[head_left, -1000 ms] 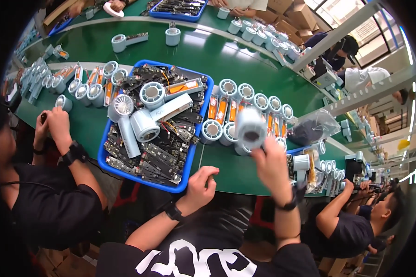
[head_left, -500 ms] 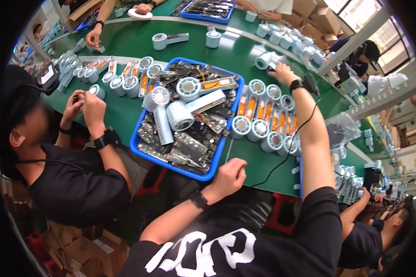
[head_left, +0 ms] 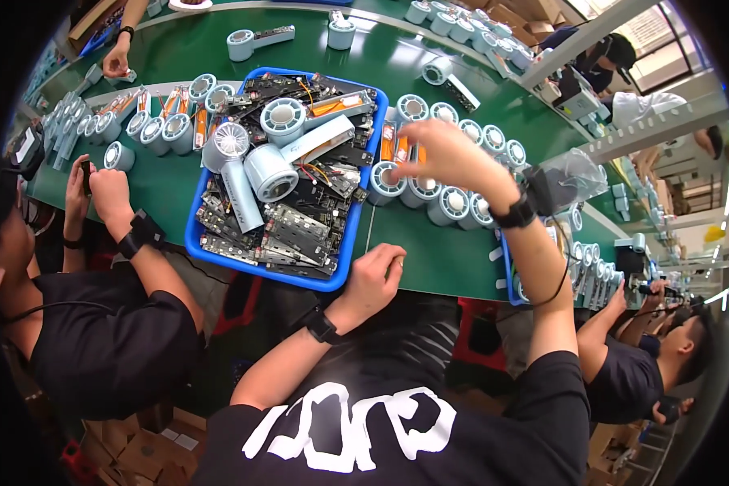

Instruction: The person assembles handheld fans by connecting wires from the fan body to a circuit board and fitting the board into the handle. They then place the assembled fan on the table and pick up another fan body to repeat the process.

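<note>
My right hand (head_left: 444, 160) hovers over a cluster of light-blue round-headed units, its thumb and fingers apart and nothing between them. The nearest is a light-blue fan housing (head_left: 387, 183), with orange parts (head_left: 388, 144) showing beside it, partly hidden by the hand. My left hand (head_left: 374, 280), fingers curled in, rests at the table's near edge beside the blue tray (head_left: 346, 267). Dark circuit boards (head_left: 296, 236) fill that tray. On top of them lie several light-blue units, among them a fan housing (head_left: 269, 173) and a cylindrical handle (head_left: 241, 198).
Beyond the cluster, a light-blue unit (head_left: 437, 71) lies on the green surface, with two more farther left. A co-worker's hands (head_left: 105, 193) work at left, near rows of similar units. Clear plastic bag (head_left: 573, 180) and metal rail (head_left: 664, 125) stand at right.
My right hand has come back from the unit on the far green surface and moved left over the cluster; that unit now lies free. My left hand stays curled near the tray. The view has shifted.
</note>
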`<state>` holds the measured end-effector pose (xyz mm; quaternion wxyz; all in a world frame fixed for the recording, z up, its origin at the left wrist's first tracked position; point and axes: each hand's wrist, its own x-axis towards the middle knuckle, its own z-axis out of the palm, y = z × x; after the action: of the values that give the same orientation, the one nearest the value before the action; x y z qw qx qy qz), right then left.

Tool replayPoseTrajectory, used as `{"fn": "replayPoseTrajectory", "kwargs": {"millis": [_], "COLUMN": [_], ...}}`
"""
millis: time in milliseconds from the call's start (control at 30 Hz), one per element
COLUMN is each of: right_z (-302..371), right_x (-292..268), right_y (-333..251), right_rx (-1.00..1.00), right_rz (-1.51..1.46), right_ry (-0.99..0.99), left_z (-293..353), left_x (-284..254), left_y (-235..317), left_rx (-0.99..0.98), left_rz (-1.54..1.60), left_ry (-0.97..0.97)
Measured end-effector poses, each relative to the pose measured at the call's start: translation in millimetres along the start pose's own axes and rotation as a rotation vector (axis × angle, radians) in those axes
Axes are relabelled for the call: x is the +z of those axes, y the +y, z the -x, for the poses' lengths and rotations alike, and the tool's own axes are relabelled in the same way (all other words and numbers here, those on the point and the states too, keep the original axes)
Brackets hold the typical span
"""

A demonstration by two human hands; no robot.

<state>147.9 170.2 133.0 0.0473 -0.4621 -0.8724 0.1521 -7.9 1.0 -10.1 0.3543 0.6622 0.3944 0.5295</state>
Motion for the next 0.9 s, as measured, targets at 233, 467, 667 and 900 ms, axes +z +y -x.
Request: {"fn": "replayPoseTrajectory", "kwargs": {"millis": [233, 467, 667, 900], "right_z": [18, 21, -41, -104], "right_x": [36, 37, 9, -13], "right_y": [-25, -37, -29, -8], "right_rx": [-0.010, -0.030, -0.208, -0.301], "right_rz": [0.164, 0.240, 0.055, 0.071], "right_ry": [0.046, 0.078, 0.480, 0.069], "left_z": [5, 6, 3, 5], "left_x": [-1, -3, -3, -1], "left_y": [-1, -4, -2, -4], "left_rx": [0.019, 0.042, 0.040, 0.068], "left_rz": [0.016, 0.000, -0.001, 0.000], "left_ry": [-0.007, -0.019, -0.042, -0.024]}}
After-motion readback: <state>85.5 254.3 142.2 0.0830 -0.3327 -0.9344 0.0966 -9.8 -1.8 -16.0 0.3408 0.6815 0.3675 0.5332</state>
